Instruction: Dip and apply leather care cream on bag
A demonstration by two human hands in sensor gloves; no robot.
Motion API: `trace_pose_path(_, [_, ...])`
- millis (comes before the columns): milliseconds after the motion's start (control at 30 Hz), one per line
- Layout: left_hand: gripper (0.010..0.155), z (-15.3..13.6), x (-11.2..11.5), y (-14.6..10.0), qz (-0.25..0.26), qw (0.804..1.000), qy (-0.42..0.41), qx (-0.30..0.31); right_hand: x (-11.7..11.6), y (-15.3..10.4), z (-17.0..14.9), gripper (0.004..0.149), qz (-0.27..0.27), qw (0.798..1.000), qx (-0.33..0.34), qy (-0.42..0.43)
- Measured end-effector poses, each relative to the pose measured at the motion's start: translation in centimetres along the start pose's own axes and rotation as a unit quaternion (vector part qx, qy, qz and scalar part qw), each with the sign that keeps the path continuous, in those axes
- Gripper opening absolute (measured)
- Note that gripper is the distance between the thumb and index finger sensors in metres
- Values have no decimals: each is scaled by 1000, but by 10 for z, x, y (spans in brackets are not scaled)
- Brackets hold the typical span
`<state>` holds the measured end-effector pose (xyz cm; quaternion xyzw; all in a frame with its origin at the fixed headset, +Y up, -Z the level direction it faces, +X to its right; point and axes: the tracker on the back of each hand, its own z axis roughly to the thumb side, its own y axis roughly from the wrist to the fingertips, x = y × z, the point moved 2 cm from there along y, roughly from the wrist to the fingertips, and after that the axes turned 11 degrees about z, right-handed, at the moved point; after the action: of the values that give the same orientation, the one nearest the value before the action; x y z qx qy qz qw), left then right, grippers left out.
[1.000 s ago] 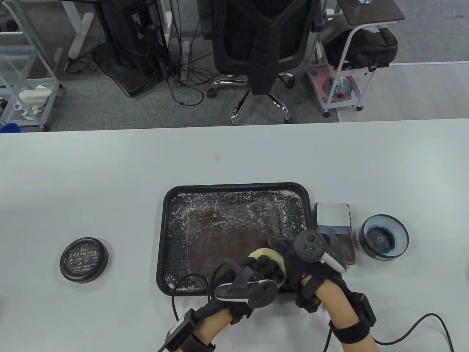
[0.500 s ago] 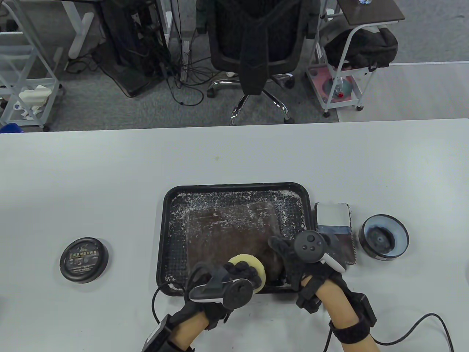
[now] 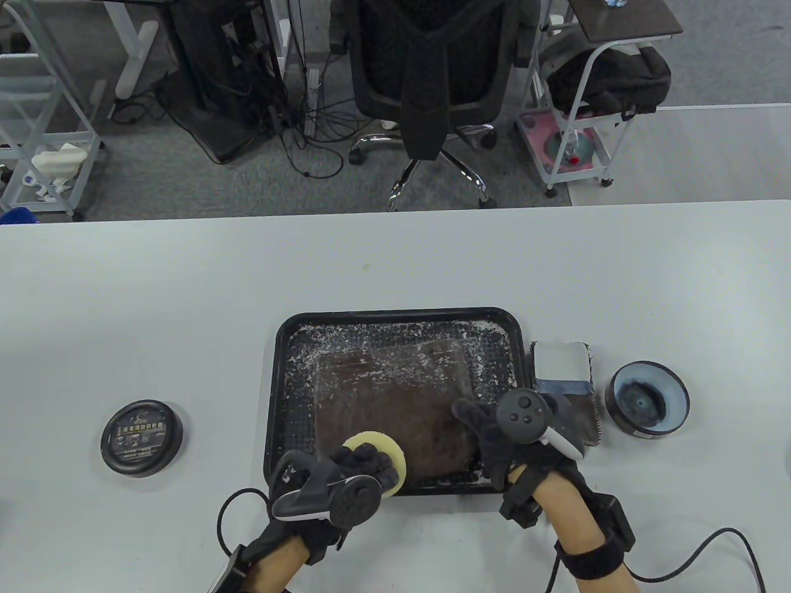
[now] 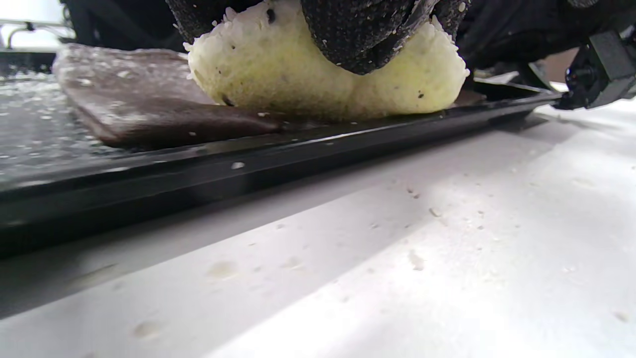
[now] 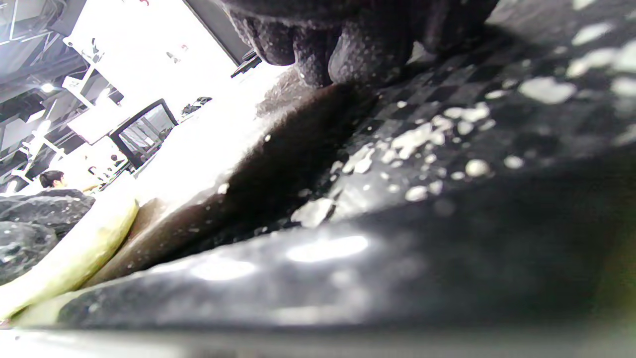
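Sponge (image 3: 378,454), round and pale yellow, sits pressed under the left hand (image 3: 337,488) on the near-left corner of the brown leather bag (image 3: 395,401); that hand's fingers (image 4: 367,30) dig into its top, squashing it; the bag lies flat in the black tray (image 3: 281,370), which is flecked with white cream; the right hand (image 3: 513,438) rests fingers-down on the bag's near-right corner, pinning it; the open cream jar (image 3: 647,400) stands on the table (image 3: 185,296) right of the tray, its lid (image 3: 141,437) well apart on the left.
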<state>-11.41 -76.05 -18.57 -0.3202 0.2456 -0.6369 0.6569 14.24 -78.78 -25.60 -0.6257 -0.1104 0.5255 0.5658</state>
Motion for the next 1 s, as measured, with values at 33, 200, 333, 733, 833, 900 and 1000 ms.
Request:
trace_pose_path(33, [53,-2,-1,-2,-1,1000,0,-3,0,0,0,58,0,1000,0,0])
trace_pose_path(200, [52,-10,-4,-7,-11,1000,-2,-17,0,0,0,58,-1,1000,0,0])
trace_pose_path(333, [52,-18,-7,-12,-19,999,-12,-31,0,0,-1,58,-1,1000,0,2])
trace_pose_path(733, [50,-46,-10,-31,-33,995,-53,-77,-1,-1,-1,58,0,1000,4,1])
trace_pose_path(833, [50,-51,-10,-34,-35,994,-57,-84,-1,-2,-1,58,0,1000,5,1])
trace_pose_path(900, [50,-53,-10,-35,-32,994,-59,-88,-1,-2,-1,58,0,1000,6,0])
trace_pose_path(1000, [50,-56,-11,-38,-35,993,-56,-94,-1,-2,-2,58,0,1000,7,2])
